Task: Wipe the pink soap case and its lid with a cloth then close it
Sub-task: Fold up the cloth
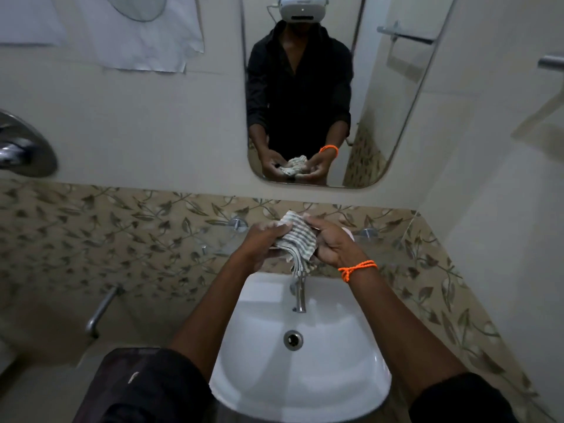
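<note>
Above the sink (262, 377), both hands (262, 239) (332, 242) grip the striped cloth (297, 236).

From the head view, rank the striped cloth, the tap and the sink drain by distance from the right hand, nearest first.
1. Striped cloth: gripped by the right hand, on its left side.
2. Tap: below the hands, at the back of the basin.
3. Sink drain: farther down, in the basin's middle.
</note>
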